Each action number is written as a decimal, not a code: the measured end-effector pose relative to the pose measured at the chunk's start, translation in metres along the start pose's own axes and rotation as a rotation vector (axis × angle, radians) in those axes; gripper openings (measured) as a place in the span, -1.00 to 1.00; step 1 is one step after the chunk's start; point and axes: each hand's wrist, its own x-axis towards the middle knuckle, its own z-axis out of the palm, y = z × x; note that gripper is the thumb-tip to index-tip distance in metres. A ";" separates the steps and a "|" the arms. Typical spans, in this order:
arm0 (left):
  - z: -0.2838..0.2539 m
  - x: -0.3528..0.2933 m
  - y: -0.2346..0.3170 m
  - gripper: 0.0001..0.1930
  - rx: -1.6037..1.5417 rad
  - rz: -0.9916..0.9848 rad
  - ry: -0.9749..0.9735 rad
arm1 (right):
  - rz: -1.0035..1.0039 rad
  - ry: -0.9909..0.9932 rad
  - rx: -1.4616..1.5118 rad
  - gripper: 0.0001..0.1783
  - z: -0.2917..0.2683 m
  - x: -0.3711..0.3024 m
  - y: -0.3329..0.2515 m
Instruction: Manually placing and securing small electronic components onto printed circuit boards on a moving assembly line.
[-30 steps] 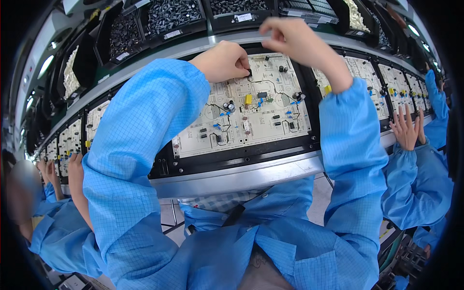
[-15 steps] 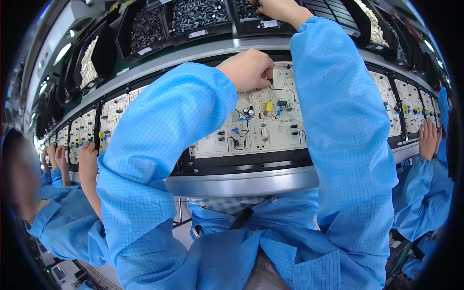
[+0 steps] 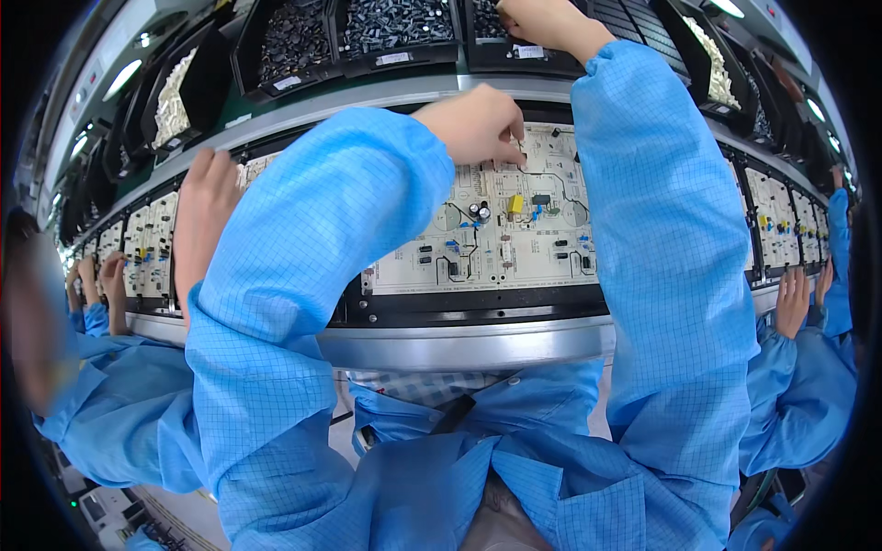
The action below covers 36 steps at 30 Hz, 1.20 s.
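My left hand (image 3: 480, 125) hovers palm-down over the far part of a pale circuit board (image 3: 478, 266), fingers bent, with a gap between thumb and forefinger. No part shows between them. Below it on the board stand a yellow block component (image 3: 516, 204), a dark block (image 3: 541, 199), two round capacitors (image 3: 480, 211) and small blue parts. My right hand (image 3: 554, 24) reaches past the board into a black bin (image 3: 501, 57) of small dark components. Its fingers are curled down at the bin's contents, and whatever is between the fingertips is hidden.
Black bins (image 3: 395, 62) of dark parts line the far side, with bins of cream parts (image 3: 175, 96) farther out. A metal rail (image 3: 459, 347) runs along the near edge. At left a co-worker's hand (image 3: 204, 207) is beside my sleeve; at right is another co-worker's hand (image 3: 792, 301).
The small black part pinched in my left hand no longer shows, and the thumb and forefinger have parted. My right hand stays at the bin. The left co-worker's hand has risen toward the boards.
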 end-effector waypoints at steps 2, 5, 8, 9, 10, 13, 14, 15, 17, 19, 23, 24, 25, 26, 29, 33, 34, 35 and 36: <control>-0.018 -0.001 -0.007 -0.68 0.059 0.050 0.206 | 0.031 -0.015 0.014 -0.89 0.003 -0.005 0.010; -0.056 -0.006 -0.045 -0.69 -0.032 -0.043 0.673 | -0.047 -0.027 0.035 -0.83 0.000 -0.003 0.009; -0.082 -0.015 -0.083 -0.68 -0.006 -0.047 1.346 | 0.071 -0.089 0.063 -0.82 -0.008 -0.006 0.007; -0.089 -0.013 -0.138 -0.65 0.044 -0.265 1.411 | 0.032 -0.062 0.075 -0.82 -0.021 0.000 -0.002; -0.091 -0.009 -0.174 -0.65 0.056 -0.274 1.430 | 0.013 -0.048 0.070 -0.82 -0.029 0.007 -0.011; -0.095 0.011 -0.167 -0.63 -0.665 -0.597 1.438 | -0.019 0.352 0.322 -0.83 -0.037 0.009 -0.018; -0.098 0.004 -0.174 -0.63 -0.657 -0.600 1.459 | -0.087 0.335 0.344 -0.84 -0.041 0.020 -0.032; -0.099 -0.003 -0.181 -0.65 -0.557 -0.573 1.504 | -0.184 0.324 0.280 -0.84 -0.045 0.030 -0.046; -0.105 -0.007 -0.206 -0.68 -0.381 -0.594 1.477 | -0.333 0.337 0.179 -0.85 -0.036 0.048 -0.059; -0.102 -0.005 -0.217 -0.64 -0.361 -0.546 1.259 | -0.268 0.084 0.217 -0.82 -0.016 0.055 -0.062; -0.096 0.003 -0.250 -0.64 0.003 -0.789 0.930 | -0.219 0.021 0.275 -0.81 -0.015 0.065 -0.070; -0.100 -0.016 -0.280 -0.64 0.204 -0.747 0.774 | -0.269 0.057 0.258 -0.81 -0.019 0.074 -0.077; -0.097 -0.026 -0.291 -0.64 0.387 -0.686 0.598 | -0.293 0.030 0.245 -0.81 -0.027 0.078 -0.083; -0.092 -0.035 -0.301 -0.64 0.383 -0.706 0.591 | -0.294 0.011 0.311 -0.82 -0.038 0.082 -0.085; -0.075 0.030 -0.208 -0.69 0.229 -0.609 0.584 | -0.059 0.093 0.402 -0.80 -0.022 0.042 -0.037; -0.088 -0.015 -0.241 -0.70 0.249 -0.700 0.663 | -0.012 0.241 0.610 -0.85 -0.074 0.026 -0.064; -0.087 -0.012 -0.242 -0.70 0.265 -0.692 0.677 | -0.012 0.223 0.583 -0.85 -0.085 0.011 -0.061; -0.085 -0.009 -0.235 -0.71 0.245 -0.714 0.689 | 0.009 0.217 0.641 -0.85 -0.108 -0.012 -0.070; -0.086 -0.003 -0.220 -0.71 0.227 -0.725 0.695 | 0.045 0.213 0.696 -0.85 -0.129 -0.039 -0.078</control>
